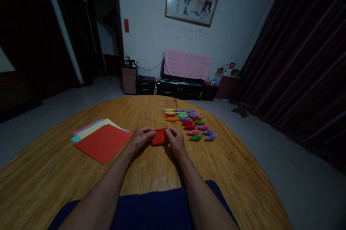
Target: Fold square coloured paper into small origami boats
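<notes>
A small folded piece of red paper [160,137] is held just above the wooden table between my two hands. My left hand [141,138] pinches its left edge, thumb on top. At its upper right corner, my right hand [176,140] grips it the same way, with the fingers partly hidden behind the paper. Left of my left hand lies a fanned stack of coloured sheets, a red sheet [104,143] on top and a yellow sheet [93,131] beneath. Beyond my right hand several folded paper boats sit in rows, among them a green boat [196,138] and a purple boat [211,137].
The round wooden table [151,176] reaches from my lap to its curved far edge. Past it stand a black cabinet [175,89] and a television under a pink cloth [186,65]. A dark curtain [302,60] hangs on the right.
</notes>
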{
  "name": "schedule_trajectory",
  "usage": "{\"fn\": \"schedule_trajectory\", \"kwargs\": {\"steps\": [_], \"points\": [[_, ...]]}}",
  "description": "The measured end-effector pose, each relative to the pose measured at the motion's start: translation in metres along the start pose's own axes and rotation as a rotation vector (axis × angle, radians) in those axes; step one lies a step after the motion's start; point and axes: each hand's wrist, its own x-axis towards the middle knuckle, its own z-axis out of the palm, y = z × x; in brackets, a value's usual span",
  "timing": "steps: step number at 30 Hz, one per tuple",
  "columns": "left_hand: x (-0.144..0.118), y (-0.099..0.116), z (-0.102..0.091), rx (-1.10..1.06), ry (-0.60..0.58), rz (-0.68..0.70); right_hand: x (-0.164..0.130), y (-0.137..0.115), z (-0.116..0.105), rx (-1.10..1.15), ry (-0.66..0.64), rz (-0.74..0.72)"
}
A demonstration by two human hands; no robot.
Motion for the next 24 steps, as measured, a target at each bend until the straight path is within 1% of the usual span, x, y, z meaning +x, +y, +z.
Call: {"fn": "schedule_trajectory", "kwargs": {"steps": [4, 10, 14, 20, 24], "points": [[0.002, -0.005, 0.001, 0.005, 0.001, -0.002, 0.001, 0.004, 0.001, -0.01, -0.012, -0.026], [0.003, -0.006, 0.003, 0.072, 0.052, -0.006, 0.009, 0.021, -0.003, -0.143, 0.011, -0.086], [0.005, -0.01, 0.001, 0.111, 0.04, 0.024, 0.009, 0.027, -0.003, -0.228, 0.002, -0.128], [0.01, -0.017, -0.003, 0.179, 0.013, 0.045, 0.009, 0.028, -0.003, -0.249, 0.008, -0.124], [0.013, -0.02, -0.006, 0.214, -0.005, 0.07, 0.01, 0.028, -0.004, -0.281, 0.011, -0.148]]}}
